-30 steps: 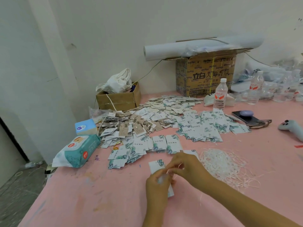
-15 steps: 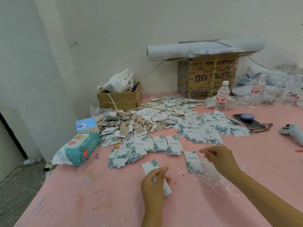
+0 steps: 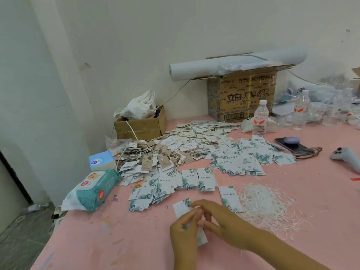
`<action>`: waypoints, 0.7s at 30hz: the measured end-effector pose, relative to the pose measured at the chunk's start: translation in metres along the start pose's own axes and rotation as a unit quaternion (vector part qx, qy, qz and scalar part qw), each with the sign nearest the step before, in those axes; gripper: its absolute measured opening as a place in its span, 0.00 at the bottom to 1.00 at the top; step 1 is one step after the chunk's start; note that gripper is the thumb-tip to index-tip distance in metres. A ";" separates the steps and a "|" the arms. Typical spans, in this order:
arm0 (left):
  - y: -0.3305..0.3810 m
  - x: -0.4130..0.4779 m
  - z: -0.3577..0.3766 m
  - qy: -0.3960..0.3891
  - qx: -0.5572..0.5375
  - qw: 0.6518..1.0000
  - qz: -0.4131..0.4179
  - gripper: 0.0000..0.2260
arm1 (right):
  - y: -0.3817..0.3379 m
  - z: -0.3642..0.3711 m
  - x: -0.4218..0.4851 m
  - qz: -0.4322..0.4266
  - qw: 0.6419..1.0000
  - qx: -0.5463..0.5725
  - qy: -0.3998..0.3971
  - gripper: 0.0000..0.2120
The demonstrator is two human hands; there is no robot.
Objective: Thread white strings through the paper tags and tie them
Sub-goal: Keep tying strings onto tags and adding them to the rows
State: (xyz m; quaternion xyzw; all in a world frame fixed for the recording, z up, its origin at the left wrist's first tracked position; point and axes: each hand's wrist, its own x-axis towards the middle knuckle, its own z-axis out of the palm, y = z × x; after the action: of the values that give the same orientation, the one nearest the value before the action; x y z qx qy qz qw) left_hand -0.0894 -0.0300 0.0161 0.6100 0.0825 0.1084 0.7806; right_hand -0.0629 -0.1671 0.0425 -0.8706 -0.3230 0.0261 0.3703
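Observation:
A white paper tag [image 3: 181, 208] with green leaf print lies near the front of the pink table [image 3: 97, 240]. My left hand [image 3: 185, 230] pinches this tag from below. My right hand [image 3: 220, 219] meets it at the tag's top, fingers curled and pinching there; any string between them is too blurred to make out. A tangle of white strings [image 3: 266, 205] lies just right of my hands. One loose tag [image 3: 229, 197] rests between the strings and my right hand. Rows of leaf tags [image 3: 196, 179] lie behind.
Large heaps of tags [image 3: 194, 145] cover the table's middle. A wet-wipe pack [image 3: 93, 191] and tissue box [image 3: 101, 160] sit left. Cardboard boxes [image 3: 140, 127] stand at the wall, with water bottles [image 3: 260, 117], a phone [image 3: 292, 144] and a controller [image 3: 348, 158] to the right.
My right hand came back from the string pile on the right to the tag held in my left hand. The left hand kept its hold on the tag.

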 end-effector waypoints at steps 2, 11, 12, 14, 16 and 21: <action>0.000 0.001 -0.002 0.017 0.001 1.000 0.005 0.11 | 0.000 0.003 0.004 -0.005 1.000 0.001 0.015 0.14; -0.005 0.009 -0.007 0.065 -0.056 0.996 0.009 0.06 | 0.022 -0.012 -0.002 -0.004 0.975 0.004 0.220 0.05; -0.006 0.009 -0.007 0.065 -0.053 0.996 0.011 0.06 | 0.023 -0.016 -0.002 -0.007 0.972 0.024 0.235 0.06; -0.007 0.008 -0.006 0.062 -0.052 0.997 0.010 0.05 | 0.024 -0.022 -0.003 -0.005 0.967 0.057 0.250 0.08; -0.007 0.007 -0.007 0.058 -0.055 0.997 0.013 0.05 | 0.027 -0.028 -0.005 0.010 0.962 0.045 0.269 0.09; -0.007 0.007 -0.007 0.051 -0.040 0.998 0.012 0.08 | 0.030 -0.034 -0.007 0.065 0.969 -0.012 0.236 0.10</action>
State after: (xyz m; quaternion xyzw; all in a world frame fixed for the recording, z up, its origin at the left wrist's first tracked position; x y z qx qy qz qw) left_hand -0.0837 -0.0232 0.0073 0.5727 0.1103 0.1514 0.7981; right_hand -0.0419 -0.2078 0.0455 -0.8757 -0.1690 -0.1602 0.4229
